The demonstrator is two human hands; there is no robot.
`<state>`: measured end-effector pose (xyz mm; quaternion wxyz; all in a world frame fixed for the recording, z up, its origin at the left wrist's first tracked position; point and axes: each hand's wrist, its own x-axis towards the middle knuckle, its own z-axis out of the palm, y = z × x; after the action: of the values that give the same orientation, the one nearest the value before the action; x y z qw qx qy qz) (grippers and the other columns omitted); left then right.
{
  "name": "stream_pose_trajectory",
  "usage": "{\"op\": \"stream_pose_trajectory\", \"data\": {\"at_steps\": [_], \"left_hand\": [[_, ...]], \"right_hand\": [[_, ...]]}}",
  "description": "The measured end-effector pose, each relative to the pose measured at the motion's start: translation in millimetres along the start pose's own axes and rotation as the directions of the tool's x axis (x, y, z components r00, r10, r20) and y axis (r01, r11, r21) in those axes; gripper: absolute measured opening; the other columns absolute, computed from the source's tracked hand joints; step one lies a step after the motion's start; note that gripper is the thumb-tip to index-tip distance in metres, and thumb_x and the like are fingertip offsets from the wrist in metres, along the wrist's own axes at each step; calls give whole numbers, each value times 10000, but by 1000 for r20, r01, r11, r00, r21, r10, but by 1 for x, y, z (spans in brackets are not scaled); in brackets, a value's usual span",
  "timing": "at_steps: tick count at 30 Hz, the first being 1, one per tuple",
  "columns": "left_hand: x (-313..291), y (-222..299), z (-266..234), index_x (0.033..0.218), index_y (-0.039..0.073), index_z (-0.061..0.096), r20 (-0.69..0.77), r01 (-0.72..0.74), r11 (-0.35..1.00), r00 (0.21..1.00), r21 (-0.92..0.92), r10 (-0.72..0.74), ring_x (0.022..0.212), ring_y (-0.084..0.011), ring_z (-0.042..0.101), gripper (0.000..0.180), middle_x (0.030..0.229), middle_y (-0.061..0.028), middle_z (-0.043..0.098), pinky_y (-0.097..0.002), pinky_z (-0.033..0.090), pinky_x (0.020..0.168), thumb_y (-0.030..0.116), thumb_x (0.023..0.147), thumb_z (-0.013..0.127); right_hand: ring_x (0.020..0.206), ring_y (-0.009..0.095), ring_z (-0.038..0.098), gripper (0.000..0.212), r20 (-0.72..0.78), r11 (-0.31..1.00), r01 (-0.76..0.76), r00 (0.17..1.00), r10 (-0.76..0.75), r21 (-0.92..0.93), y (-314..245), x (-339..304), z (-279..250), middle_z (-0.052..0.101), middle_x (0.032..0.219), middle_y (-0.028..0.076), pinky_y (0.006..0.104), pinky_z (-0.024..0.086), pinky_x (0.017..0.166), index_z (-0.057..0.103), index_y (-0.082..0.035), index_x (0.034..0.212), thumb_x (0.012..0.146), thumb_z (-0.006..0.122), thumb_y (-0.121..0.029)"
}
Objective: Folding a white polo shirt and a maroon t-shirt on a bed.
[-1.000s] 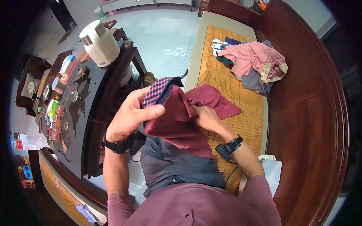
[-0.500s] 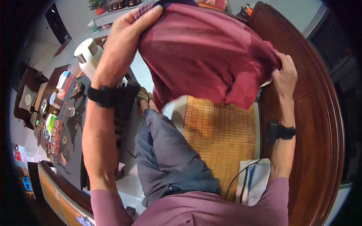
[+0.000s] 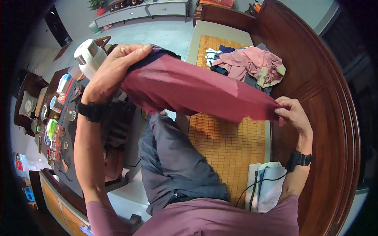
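Note:
A maroon garment point(image 3: 197, 88) with a dark navy part at one end is stretched between my two hands over the bamboo mat. My left hand point(image 3: 118, 63) grips the navy end, thumb on top. At the other end, my right hand point(image 3: 293, 112) pinches a corner between thumb and fingers. The lower edge of the cloth droops above my lap and hides part of my legs. What kind of garment it is cannot be made out. Beyond it, a pile of clothes point(image 3: 252, 65), pink, navy, white and grey, lies on the bench.
The bamboo mat point(image 3: 224, 153) covers the bench seat, and its tall wooden backrest point(image 3: 315, 90) rises at my right. Folded light cloths point(image 3: 265, 187) and a black cable lie beside my right hip. At left, a dark table point(image 3: 75, 157) holds a white thermos point(image 3: 88, 57), glasses and a teapot.
Both hands have come down and nearer, the garment drawn out from a broad hanging sheet into a narrower band. The clothes pile behind it now shows.

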<state>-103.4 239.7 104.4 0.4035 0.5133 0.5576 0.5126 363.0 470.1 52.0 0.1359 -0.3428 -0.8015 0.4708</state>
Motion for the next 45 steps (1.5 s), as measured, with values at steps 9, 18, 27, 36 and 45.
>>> {"op": "stream_pose_trajectory", "data": {"at_steps": [9,18,27,36,45], "left_hand": [[-10,12,-2,1263,32,701,-179,-40,988,984,-149,12,986,-67,650,332,1143,7,716,-247,532,890,292,1064,653],[-21,42,16,1296,-13,680,-193,-140,958,977,-249,93,1012,-107,703,368,1180,-49,743,-257,562,937,257,1046,674],[-10,19,-8,1283,-4,679,-206,-148,930,975,-335,81,1037,-130,697,333,1200,-66,736,-284,552,962,238,1056,648],[-1,19,25,1289,-42,666,-78,-86,904,995,-419,59,1022,-128,714,356,1202,-85,740,-278,569,955,201,1030,687],[-6,13,22,1341,-49,631,-56,-109,868,994,-484,93,1098,-157,697,401,1256,-106,717,-303,544,1008,196,1028,687]], "right_hand": [[787,159,721,261,-98,968,218,968,-231,-127,33,45,52,727,934,61,326,567,702,663,-12,1128,933,738,-168],[675,168,673,205,-320,932,183,903,-285,-312,21,69,79,690,737,147,407,525,655,724,-22,1099,935,739,-144],[673,113,642,144,-291,986,165,944,-156,5,22,55,42,685,849,15,294,501,582,739,7,1021,977,660,-106],[703,155,691,129,-125,952,-105,990,72,-288,11,60,123,701,822,69,314,513,624,725,26,1025,912,672,-2],[1237,371,647,287,-360,861,464,782,-508,-208,63,56,202,614,1314,281,451,536,1045,570,27,1158,905,704,10]]}}
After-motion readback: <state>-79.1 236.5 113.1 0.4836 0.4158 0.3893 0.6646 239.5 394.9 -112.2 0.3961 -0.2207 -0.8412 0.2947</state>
